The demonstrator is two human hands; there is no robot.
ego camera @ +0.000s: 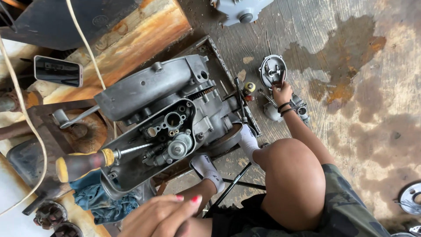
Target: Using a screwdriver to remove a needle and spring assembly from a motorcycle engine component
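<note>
Centrally: grey engine casing [162, 109] beside a wooden beam [131, 39], screwdriver [83, 163] lodged inside. Right hand [281, 93] closed on round metal cover [272, 70], bare stained floor [372, 109] beyond. Left hand [160, 216] empty, fingers loosely curled, cropped at bottom edge.

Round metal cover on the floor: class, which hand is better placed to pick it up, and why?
Right. The right hand touches the round metal cover; the left hand sits near the body, beside the engine, well away from the cover.
</note>
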